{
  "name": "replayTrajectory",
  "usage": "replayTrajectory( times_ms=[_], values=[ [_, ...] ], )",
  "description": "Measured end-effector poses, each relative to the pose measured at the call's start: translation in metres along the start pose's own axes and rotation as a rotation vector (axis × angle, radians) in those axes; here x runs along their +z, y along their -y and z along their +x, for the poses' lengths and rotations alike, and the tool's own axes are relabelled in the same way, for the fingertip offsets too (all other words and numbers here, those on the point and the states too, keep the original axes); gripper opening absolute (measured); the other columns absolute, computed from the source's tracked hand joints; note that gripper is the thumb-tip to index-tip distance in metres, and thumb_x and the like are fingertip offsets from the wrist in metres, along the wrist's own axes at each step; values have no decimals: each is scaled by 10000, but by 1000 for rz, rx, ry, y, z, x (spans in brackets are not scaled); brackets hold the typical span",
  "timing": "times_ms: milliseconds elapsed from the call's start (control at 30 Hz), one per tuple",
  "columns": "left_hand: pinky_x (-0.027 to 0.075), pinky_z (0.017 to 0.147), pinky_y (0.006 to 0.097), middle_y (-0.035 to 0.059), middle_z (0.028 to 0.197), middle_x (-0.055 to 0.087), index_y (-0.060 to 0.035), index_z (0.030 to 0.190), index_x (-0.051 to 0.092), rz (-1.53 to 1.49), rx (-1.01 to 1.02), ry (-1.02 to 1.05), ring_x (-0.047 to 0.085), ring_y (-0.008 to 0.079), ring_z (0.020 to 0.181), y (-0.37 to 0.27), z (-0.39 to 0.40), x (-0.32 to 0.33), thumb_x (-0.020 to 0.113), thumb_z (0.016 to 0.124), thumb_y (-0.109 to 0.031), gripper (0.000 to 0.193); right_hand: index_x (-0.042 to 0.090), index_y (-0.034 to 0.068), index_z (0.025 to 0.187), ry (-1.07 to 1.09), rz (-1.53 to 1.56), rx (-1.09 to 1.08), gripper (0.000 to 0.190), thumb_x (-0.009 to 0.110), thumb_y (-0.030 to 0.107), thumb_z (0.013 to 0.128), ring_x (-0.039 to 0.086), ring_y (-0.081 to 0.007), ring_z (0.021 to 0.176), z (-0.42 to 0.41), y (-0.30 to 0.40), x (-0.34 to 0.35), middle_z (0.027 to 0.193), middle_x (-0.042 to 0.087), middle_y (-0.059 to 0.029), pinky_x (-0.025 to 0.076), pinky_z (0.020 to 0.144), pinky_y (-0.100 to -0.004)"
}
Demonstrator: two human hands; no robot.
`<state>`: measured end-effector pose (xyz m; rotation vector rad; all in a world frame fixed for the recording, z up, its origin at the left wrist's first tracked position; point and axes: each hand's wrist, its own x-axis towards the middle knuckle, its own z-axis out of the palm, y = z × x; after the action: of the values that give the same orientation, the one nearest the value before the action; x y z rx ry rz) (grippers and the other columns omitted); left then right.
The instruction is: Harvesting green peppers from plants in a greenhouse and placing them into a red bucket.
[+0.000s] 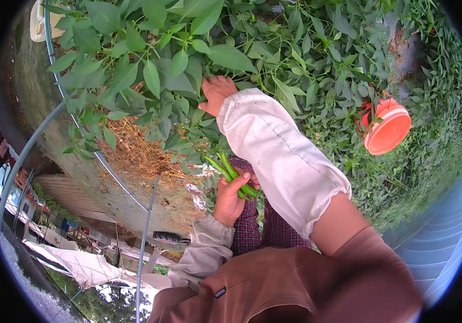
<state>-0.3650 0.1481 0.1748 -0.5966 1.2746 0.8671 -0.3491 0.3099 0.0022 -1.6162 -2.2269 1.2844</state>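
Note:
My left hand (233, 196) is closed around several long green chili peppers (233, 176) in front of my checked trousers. Above it, my right hand (216, 93) reaches into the leaves of a pepper plant (126, 76); its fingertips are partly among the foliage, and whether they grip anything is hidden. White sleeve covers (279, 149) are on both forearms.
Dense pepper foliage (319, 56) fills the top and right. A red-orange plastic container (390, 131) sits among plants at the right. Dry straw (138, 151) lies on the ground to the left, near curved metal pipes (27, 147) of a frame.

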Motion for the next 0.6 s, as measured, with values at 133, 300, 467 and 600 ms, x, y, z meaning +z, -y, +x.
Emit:
replayTrajectory(
  times_ms=[133,300,467,600],
  values=[
    [548,680,329,132,947,663,-24,906,586,197,188,-44,659,216,793,-27,7,-7,665,867,-39,89,712,97,983,640,-274,-264,242,640,170,763,596,-262,1045,-53,-13,36,985,648,-79,520,853,-422],
    [528,838,328,159,1183,614,-21,994,649,1225,866,-180,619,268,1066,-80,56,-38,698,739,11,261,726,119,819,611,-407,-174,154,590,152,756,668,-273,881,-144,-78,52,849,685,-74,561,707,-395],
    [527,917,418,183,1437,452,-65,847,657,2296,1182,-201,414,394,1335,-185,116,-2,702,666,-58,187,705,81,818,590,-332,-211,152,600,140,725,665,-307,845,-185,-111,31,822,681,-117,547,720,-424],
    [546,835,406,156,1276,587,-80,937,697,2484,1001,-491,596,339,1121,-230,138,-66,651,716,-29,232,695,58,844,566,-306,-140,171,607,114,709,651,-337,855,-188,-135,-8,860,676,-145,535,759,-433]
  ],
)
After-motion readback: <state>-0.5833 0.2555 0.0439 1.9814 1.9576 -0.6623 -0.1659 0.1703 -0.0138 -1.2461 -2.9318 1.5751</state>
